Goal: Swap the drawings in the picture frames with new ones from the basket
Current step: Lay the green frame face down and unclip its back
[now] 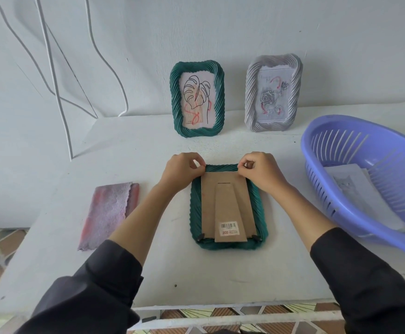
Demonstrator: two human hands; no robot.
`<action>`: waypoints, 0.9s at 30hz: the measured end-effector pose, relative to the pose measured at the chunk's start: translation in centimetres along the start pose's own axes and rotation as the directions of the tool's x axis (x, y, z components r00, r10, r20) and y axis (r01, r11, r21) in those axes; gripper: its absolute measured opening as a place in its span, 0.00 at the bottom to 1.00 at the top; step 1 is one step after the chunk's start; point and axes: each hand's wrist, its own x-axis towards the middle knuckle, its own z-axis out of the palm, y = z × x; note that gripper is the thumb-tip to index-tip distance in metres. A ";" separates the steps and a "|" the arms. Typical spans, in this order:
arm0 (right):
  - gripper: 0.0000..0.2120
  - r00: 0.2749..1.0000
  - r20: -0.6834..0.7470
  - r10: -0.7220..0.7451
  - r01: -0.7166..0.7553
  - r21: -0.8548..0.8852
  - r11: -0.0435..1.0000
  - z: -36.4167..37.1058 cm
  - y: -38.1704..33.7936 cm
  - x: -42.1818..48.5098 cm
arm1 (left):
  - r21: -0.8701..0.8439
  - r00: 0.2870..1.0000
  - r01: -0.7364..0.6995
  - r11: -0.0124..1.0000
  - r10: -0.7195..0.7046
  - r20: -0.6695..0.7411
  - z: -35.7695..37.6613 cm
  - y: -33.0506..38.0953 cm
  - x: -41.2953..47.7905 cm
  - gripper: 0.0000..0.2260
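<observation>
Your left hand (pixel 181 168) and right hand (pixel 260 168) have thumb and forefinger curled into narrow pinches, one at each far corner of the brown cardboard backing board (pixel 207 201). Whether a retaining clip sits under each pinch is hidden by your fingertips.

Directly beneath your fingers, the board lies seated in the dark green ribbed picture frame (pixel 195 208), which rests face down on the white table (pixel 148 273). The folded easel leg and its barcode sticker (pixel 229 228) run from your fingers back towards you. At the near corners, two small black clips (pixel 201 236) overlap the board's edge.

The board is probably light and thin, and it would crease if levered from one corner, so lift both corners evenly. The clips look small and stiff; turn each aside before pulling. The frame's ribbed rim should give a sure grip, and any glazing under the board must be treated as fragile.

Beyond your fingers, against the wall, stand a second green frame with a leaf drawing (pixel 175 92) and a grey ribbed frame with a rose drawing (pixel 250 92). To the right of your right hand, the lilac slotted plastic basket (pixel 375 153) holds pale paper sheets (pixel 355 189), likely limp and easily bent; take them flat by an edge. To the left of your left hand lies a pink-and-grey torn-edged sheet (pixel 109 213).
</observation>
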 end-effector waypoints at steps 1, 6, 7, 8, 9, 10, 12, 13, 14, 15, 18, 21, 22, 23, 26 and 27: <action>0.04 1.000 -0.007 0.000 0.000 0.007 1.000 0.2 0.1 -0.2 | 0.001 1.000 0.007 1.000 -0.007 -0.011 0.2 0.0 -0.1 0.04; 0.06 0.999 -0.020 0.027 -0.025 0.079 0.997 0.5 0.4 -1.0 | -0.147 0.995 0.001 0.989 -0.016 -0.096 1.0 -0.4 -1.5 0.06; 0.08 0.999 -0.022 0.041 -0.039 0.101 0.994 0.4 0.5 -1.2 | -0.178 0.991 -0.013 0.984 -0.011 -0.133 1.2 -0.5 -2.0 0.07; 0.10 0.998 -0.025 0.051 -0.047 0.118 0.992 0.2 0.6 -1.6 | -0.197 0.984 -0.027 0.980 -0.009 -0.176 1.4 -0.5 -2.5 0.07; 0.12 0.998 -0.032 0.052 -0.048 0.129 0.990 0.1 0.6 -1.9 | -0.208 0.977 -0.036 0.977 -0.009 -0.212 1.4 -0.6 -3.0 0.07; 0.14 0.998 -0.039 0.048 -0.043 0.135 0.990 0.0 0.5 -2.4 | -0.220 0.972 -0.036 0.975 -0.018 -0.236 1.5 -0.5 -3.5 0.07; 0.15 0.998 -0.053 0.034 -0.027 0.132 0.991 -0.1 0.3 -3.4 | -0.250 0.970 -0.017 0.968 -0.044 -0.238 1.5 -0.5 -4.4 0.07; 0.16 0.998 -0.064 0.024 -0.017 0.117 0.993 -0.1 0.2 -4.0 | -0.256 0.973 -0.009 0.967 -0.051 -0.225 1.5 -0.5 -4.9 0.07; 0.17 0.996 -0.083 0.013 -0.005 0.090 0.996 0.0 0.2 -4.7 | -0.256 0.976 -0.001 0.967 -0.055 -0.211 1.5 -0.5 -5.4 0.07; 0.17 0.994 -0.108 -0.001 0.007 0.059 0.998 0.0 0.2 -5.4 | -0.250 0.978 0.005 0.968 -0.056 -0.198 1.6 -0.6 -5.9 0.07; 0.15 0.991 -0.136 -0.005 0.006 0.013 1.000 0.2 0.2 -8.0 | -0.220 0.980 0.016 0.975 -0.059 -0.192 1.8 -0.7 -7.6 0.07; 0.11 0.995 -0.099 -0.012 0.013 0.010 1.000 -0.1 -0.1 -10.3 | -0.190 0.979 0.015 0.982 -0.054 -0.198 2.0 -0.6 -9.2 0.07; 0.11 0.996 -0.091 -0.017 0.017 0.005 1.000 -0.2 -0.2 -11.0 | -0.177 0.979 0.011 0.984 -0.047 -0.196 2.0 -0.6 -9.8 0.07; 0.11 0.996 -0.085 -0.020 0.020 -0.003 1.000 -0.3 -0.2 -11.6 | -0.171 0.981 0.006 0.985 -0.039 -0.192 2.1 -0.6 -10.2 0.07; 0.10 0.997 -0.069 -0.026 0.025 -0.022 0.999 -0.6 -0.1 -13.0 | -0.213 0.983 0.009 0.977 -0.048 -0.175 2.1 -0.7 -11.6 0.08; 0.09 0.998 -0.059 -0.025 0.024 -0.023 0.999 -0.7 -0.1 -13.4 | -0.239 0.984 0.014 0.971 -0.056 -0.169 2.0 -0.7 -12.0 0.08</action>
